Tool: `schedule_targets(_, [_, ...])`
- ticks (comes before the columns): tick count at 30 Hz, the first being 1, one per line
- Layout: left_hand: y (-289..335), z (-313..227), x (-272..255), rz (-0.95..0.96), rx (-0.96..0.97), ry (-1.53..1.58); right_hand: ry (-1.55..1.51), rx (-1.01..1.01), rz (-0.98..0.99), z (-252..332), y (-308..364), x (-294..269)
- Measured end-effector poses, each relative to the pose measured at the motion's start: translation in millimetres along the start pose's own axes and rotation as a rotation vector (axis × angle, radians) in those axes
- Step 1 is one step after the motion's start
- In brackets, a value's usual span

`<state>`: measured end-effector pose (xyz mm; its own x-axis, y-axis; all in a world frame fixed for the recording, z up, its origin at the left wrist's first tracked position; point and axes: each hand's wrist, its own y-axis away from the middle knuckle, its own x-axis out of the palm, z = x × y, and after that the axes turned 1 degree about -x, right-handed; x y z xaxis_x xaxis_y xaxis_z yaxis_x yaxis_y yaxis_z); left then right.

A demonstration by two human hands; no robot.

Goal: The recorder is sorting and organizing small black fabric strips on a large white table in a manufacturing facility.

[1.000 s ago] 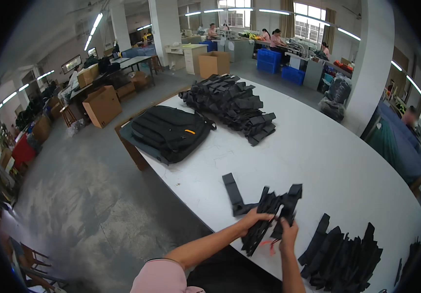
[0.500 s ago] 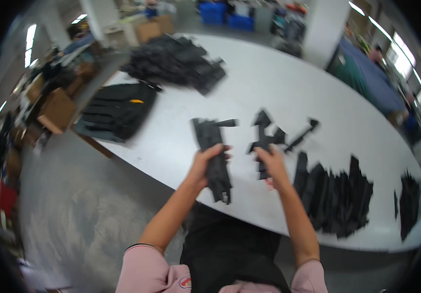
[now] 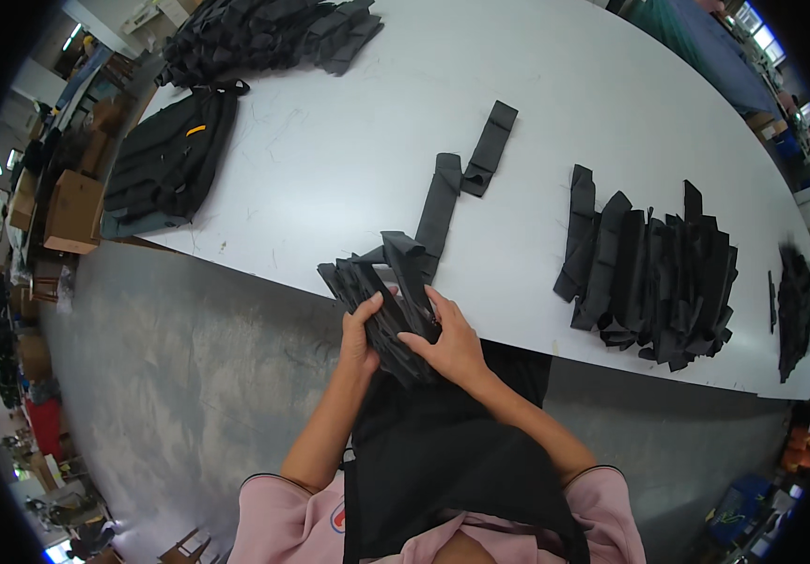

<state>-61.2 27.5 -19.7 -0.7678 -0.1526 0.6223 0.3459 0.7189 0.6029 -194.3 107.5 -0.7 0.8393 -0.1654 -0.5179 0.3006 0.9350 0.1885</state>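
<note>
Both hands are closed around a stack of black fabric strips (image 3: 388,324) at the table's near edge, in front of my apron. My left hand (image 3: 361,329) grips the stack's left side, thumb on top. On the right side my right hand (image 3: 447,340) pinches it, with fingers along its edge. A few strips at the top fan upward and bend over. Just beyond lie two loose black strips, one (image 3: 439,209) partly behind the held stack and another (image 3: 491,148) farther off, tilted to the right.
A row of black strips (image 3: 649,277) lies to the right on the white table (image 3: 330,169). A narrow dark bundle (image 3: 796,315) is at its right end. At far left are a black backpack (image 3: 172,164) and a heap of black fabric pieces (image 3: 259,38). Cardboard boxes (image 3: 76,209) stand beyond the table.
My hands, apart before with black pieces in each, have come together on one stack nearer my body. Two strips now lie loose on the table. The view has tilted downward.
</note>
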Motion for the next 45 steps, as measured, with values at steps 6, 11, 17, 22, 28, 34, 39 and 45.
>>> schedule_targets(6, [-2, -6, -9, 0.072, -0.053, -0.026, 0.156, -0.103, 0.103, 25, 5, -14])
schedule_targets(11, [4, -12, 6, 0.143, -0.029, -0.046, 0.248, -0.157, 0.176, 26, -3, -14])
schedule_targets(17, [3, -17, -1, 0.107, 0.031, -0.193, -0.109, -0.208, 0.246, 8, -5, -4])
schedule_targets(22, [6, -19, -2, 0.036, 0.067, -0.275, -0.573, 0.034, 0.383, -2, -9, -2])
schedule_targets(28, [8, -23, -1, -0.046, 0.120, -0.306, -0.883, 0.415, 0.498, -9, -8, -17])
schedule_targets(34, [6, -23, -1, -0.038, 0.095, -0.272, -1.017, 0.439, 0.418, -9, -3, -9])
schedule_targets(39, [6, -25, -3, -0.033, 0.040, -0.190, -0.605, 0.186, 0.169, -5, 1, 4])
schedule_targets(45, [9, -27, -7, 0.036, 0.040, -0.220, 0.213, -0.413, 0.114, 29, 6, 10])
